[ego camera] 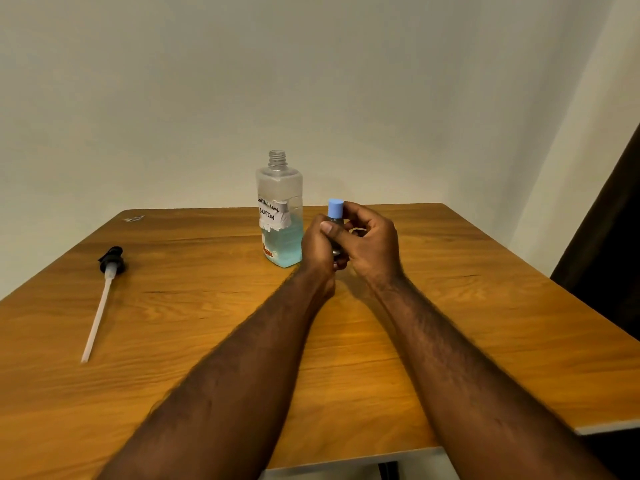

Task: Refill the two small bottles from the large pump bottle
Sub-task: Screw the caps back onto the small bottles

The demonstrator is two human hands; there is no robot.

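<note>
Head view: left hand (320, 247) and right hand (372, 240) hold blue-capped small bottle (335, 209)

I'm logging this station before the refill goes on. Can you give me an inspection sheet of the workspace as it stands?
Surface: wooden table, no spill seen.
Job's things: large bottle stands uncapped at the back, partly filled with blue liquid; its pump head with tube lies on the table at left; small bottle, blue cap on, is held above the table; a second small bottle is not seen.
Clutter: small pale scrap near the far left corner.
Hands: left hand grips the small bottle's body; right hand holds it near the cap.
Cables: nothing seen.
Surroundings: plain wall behind; dark curtain at right.
</note>
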